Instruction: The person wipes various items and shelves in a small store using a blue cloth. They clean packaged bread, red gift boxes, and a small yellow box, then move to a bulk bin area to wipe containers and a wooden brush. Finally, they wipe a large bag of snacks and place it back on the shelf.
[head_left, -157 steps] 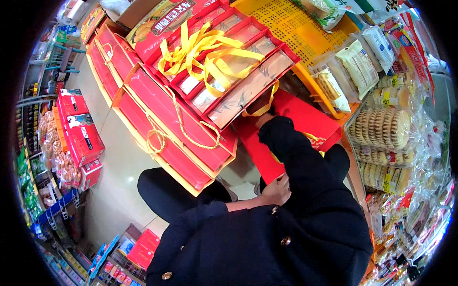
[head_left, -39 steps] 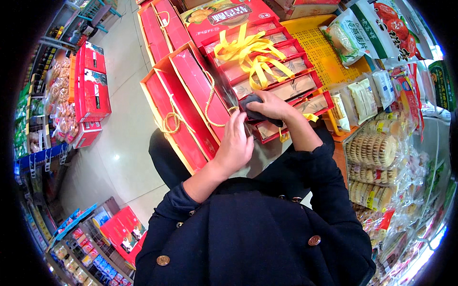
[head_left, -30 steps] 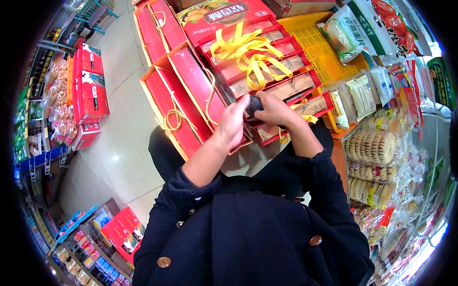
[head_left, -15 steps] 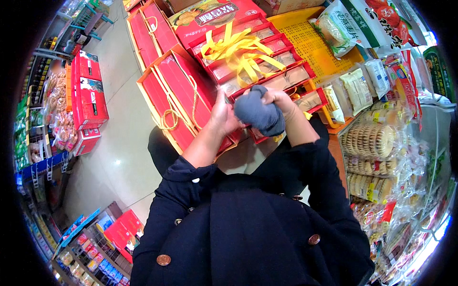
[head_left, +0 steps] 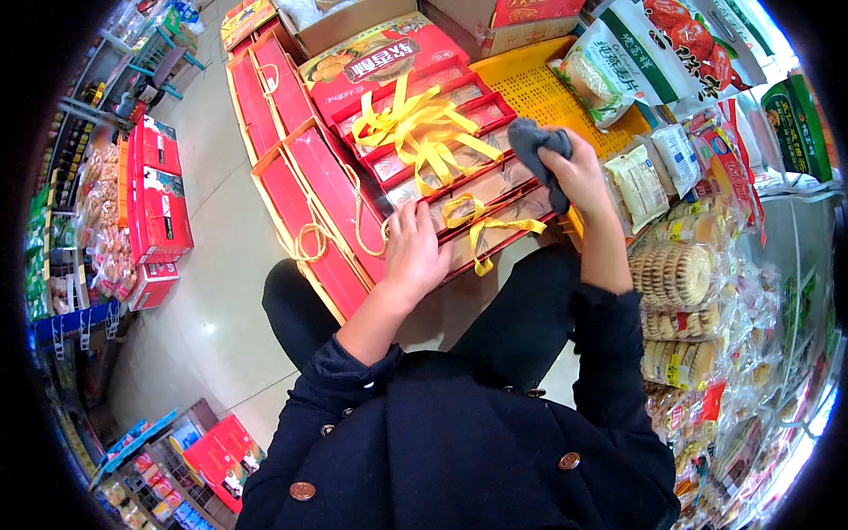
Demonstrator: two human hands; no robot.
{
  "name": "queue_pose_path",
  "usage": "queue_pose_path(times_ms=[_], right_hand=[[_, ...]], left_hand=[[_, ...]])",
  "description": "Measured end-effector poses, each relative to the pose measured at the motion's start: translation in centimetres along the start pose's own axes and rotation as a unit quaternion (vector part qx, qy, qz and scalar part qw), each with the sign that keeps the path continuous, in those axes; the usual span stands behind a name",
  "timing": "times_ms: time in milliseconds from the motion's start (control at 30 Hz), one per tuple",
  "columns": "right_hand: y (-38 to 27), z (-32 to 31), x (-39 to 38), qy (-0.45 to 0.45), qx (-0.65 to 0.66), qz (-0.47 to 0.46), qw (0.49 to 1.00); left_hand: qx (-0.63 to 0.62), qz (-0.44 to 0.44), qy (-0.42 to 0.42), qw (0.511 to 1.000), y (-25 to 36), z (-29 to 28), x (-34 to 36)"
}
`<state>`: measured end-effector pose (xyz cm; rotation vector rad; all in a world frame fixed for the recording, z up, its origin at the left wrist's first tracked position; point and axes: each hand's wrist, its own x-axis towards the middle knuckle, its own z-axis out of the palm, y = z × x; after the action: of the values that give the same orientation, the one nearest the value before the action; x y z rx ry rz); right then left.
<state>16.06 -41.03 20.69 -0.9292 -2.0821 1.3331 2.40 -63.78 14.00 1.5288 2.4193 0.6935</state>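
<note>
Grey cloth in use above a cluster of red packages. The cloth (head_left: 534, 150), at right of centre, is soft, matte and bunched, and is gripped in the right hand (head_left: 579, 172) over the right ends of the slim red boxes (head_left: 530, 208). The left hand (head_left: 415, 252), at centre, grasps nothing visible; its loosely bent fingers rest at the boxes' left ends, hiding part of them. The boxes lie side by side in a slanting row, long and rectangular, with pale faces within red rims. A tangle of flat yellow ribbon (head_left: 415, 132) lies across them and obstructs the view of several tops. Left of the row stand tall red containers (head_left: 331, 172) with tan edges and twisted gold cord (head_left: 357, 205). A printed red box (head_left: 380, 57) lies at upper centre; beside it, a perforated yellow crate (head_left: 521, 84) borders the right hand's space. At right, ridged round biscuits (head_left: 671, 276) are stacked in glossy, crinkled clear wrapping. Smooth pale floor tiles (head_left: 221, 300) occupy the left.
</note>
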Motion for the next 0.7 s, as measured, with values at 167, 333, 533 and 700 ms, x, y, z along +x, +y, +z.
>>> queue_pose_path(times_ms=[167,333,533,700], right_hand=[[4.2,3.5,5.9,-0.054,-0.455,-0.083,0.885],[5.3,5.9,8.1,-0.15,-0.555,-0.027,0.818],[4.0,3.2,7.6,-0.136,-0.34,-0.039,0.93],[1.3,4.2,0.5,-0.141,-0.413,-0.047,0.899]], left_hand=[[-0.041,-0.039,0.032,0.998,1.1,1.8,3.8],[-0.236,-0.137,0.038,0.961,0.6,3.2,5.5],[-0.164,-0.099,0.046,0.98,-1.0,2.8,5.8],[-0.141,-0.078,-0.063,0.985,-3.6,4.5,8.4]])
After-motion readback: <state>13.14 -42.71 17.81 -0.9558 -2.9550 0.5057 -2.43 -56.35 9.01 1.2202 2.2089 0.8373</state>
